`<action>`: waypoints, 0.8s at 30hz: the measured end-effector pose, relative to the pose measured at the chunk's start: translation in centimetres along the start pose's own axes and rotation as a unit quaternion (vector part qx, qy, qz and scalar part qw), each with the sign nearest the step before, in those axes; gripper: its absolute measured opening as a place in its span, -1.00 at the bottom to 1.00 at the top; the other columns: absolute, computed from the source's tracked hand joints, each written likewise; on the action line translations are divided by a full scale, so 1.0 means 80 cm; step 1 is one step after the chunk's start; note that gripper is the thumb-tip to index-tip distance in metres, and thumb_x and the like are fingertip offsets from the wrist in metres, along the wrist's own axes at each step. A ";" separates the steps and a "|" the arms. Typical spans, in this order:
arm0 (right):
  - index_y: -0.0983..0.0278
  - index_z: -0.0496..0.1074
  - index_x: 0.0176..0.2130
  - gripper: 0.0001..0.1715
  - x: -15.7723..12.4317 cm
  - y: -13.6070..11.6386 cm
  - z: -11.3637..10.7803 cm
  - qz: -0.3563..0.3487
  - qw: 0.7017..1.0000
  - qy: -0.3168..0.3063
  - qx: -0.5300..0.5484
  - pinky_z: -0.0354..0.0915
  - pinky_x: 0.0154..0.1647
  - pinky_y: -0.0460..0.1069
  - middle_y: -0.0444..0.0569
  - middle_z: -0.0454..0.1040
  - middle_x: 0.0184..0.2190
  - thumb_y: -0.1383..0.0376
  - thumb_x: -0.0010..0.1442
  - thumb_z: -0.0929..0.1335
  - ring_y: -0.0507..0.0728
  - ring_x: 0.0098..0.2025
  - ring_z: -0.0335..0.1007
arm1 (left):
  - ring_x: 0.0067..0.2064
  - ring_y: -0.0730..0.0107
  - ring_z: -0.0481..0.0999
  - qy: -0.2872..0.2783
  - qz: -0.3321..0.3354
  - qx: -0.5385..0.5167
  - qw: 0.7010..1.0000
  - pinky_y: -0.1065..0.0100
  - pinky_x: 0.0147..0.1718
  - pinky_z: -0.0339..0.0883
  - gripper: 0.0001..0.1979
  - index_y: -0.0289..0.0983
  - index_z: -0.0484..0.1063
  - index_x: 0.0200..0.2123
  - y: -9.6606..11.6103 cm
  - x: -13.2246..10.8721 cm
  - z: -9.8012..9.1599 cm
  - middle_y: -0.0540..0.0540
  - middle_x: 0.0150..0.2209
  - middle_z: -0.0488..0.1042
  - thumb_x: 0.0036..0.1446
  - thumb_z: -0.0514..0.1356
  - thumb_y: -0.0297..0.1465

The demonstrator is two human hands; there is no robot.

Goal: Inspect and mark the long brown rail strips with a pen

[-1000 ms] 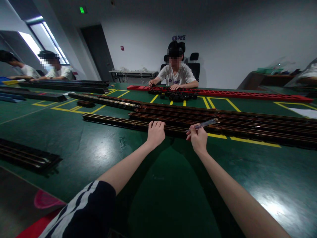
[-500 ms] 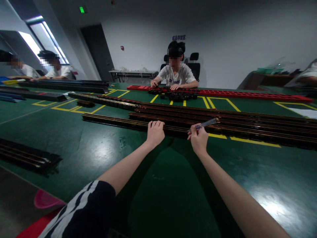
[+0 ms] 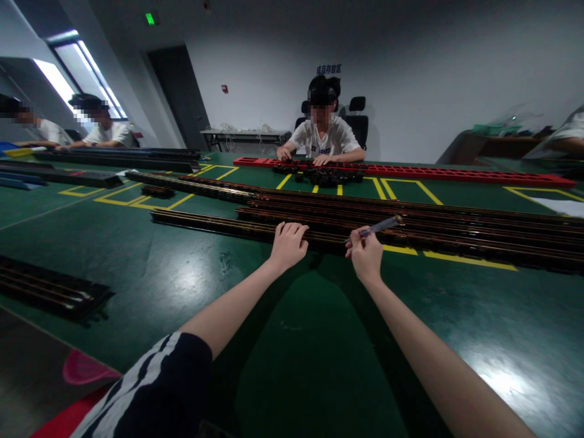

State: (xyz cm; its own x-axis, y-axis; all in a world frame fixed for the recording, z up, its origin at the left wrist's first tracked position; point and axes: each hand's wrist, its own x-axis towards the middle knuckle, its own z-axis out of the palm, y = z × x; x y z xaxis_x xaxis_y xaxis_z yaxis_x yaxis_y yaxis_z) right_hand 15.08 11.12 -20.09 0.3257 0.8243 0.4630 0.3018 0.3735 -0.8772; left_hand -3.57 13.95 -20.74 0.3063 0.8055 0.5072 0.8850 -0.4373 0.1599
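Long dark rails (image 3: 479,236) cut off at right edge, pink basket (image 3: 84,367) partly hidden

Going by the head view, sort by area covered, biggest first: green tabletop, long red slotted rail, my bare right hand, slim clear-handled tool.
Green tabletop
Red slotted rail
Right hand
Clear-handled tool

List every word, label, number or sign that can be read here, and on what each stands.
"成品存放区": dark blue characters on the pale grey wall.
Green sign, high left: pictogram too small to make out.
White shirt opposite: dark letters, too blurred to read.
Small red wall box: nothing readable.
Slim clear tool in the right hand: nothing readable.
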 end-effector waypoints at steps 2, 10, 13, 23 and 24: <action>0.23 0.23 -0.41 -0.45 0.000 0.000 0.000 0.001 1.000 -0.003 0.002 0.19 -0.71 -0.08 -0.16 0.34 -0.64 -0.20 0.09 0.26 0.02 -0.72 0.26 | 0.10 0.23 0.36 -0.011 0.018 0.000 1.000 0.11 0.23 0.01 -0.62 -0.23 0.37 0.05 -0.001 0.000 0.002 -0.12 0.01 0.47 0.18 0.01 -0.42; 0.23 0.23 -0.42 -0.43 0.002 0.003 -0.001 0.006 1.000 -0.008 0.017 0.17 -0.73 -0.11 -0.19 0.33 -0.65 -0.22 0.07 0.27 0.00 -0.73 0.25 | 0.11 0.19 0.34 -0.036 0.031 0.011 0.999 0.06 0.22 0.02 -0.60 -0.25 0.32 0.11 -0.004 0.001 0.007 -0.16 0.03 0.44 0.23 0.01 -0.31; 0.23 0.23 -0.43 -0.42 0.002 0.003 0.000 0.008 1.000 -0.004 0.025 0.15 -0.74 -0.11 -0.19 0.32 -0.66 -0.23 0.06 0.28 0.00 -0.73 0.24 | 0.10 0.20 0.35 -0.034 0.033 0.021 0.999 0.10 0.20 0.04 -0.62 -0.21 0.33 0.09 -0.003 0.001 0.007 -0.13 0.02 0.45 0.23 0.02 -0.31; 0.24 0.24 -0.41 -0.42 0.003 0.005 0.001 0.023 0.998 0.009 0.050 0.14 -0.76 -0.12 -0.20 0.34 -0.66 -0.22 0.05 0.30 -0.02 -0.75 0.22 | 0.07 0.18 0.36 -0.022 0.038 0.028 0.999 0.11 0.17 0.06 -0.63 -0.24 0.35 0.08 -0.004 0.001 0.008 -0.14 -0.01 0.46 0.24 0.02 -0.30; 0.24 0.24 -0.41 -0.43 0.003 0.005 0.001 0.024 0.998 0.011 0.052 0.14 -0.76 -0.12 -0.20 0.34 -0.66 -0.21 0.05 0.30 -0.02 -0.75 0.22 | 0.07 0.18 0.36 -0.021 0.038 0.029 0.999 0.11 0.17 0.07 -0.63 -0.24 0.35 0.08 -0.003 0.001 0.008 -0.14 -0.01 0.46 0.24 0.02 -0.30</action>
State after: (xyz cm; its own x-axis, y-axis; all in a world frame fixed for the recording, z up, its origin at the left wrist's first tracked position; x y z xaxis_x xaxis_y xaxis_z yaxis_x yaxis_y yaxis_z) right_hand 15.19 11.46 -20.34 0.3580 0.8332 0.4215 0.1912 0.3764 -0.9065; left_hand -3.57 14.37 -21.29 0.3862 0.7879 0.4795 0.8771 -0.4746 0.0734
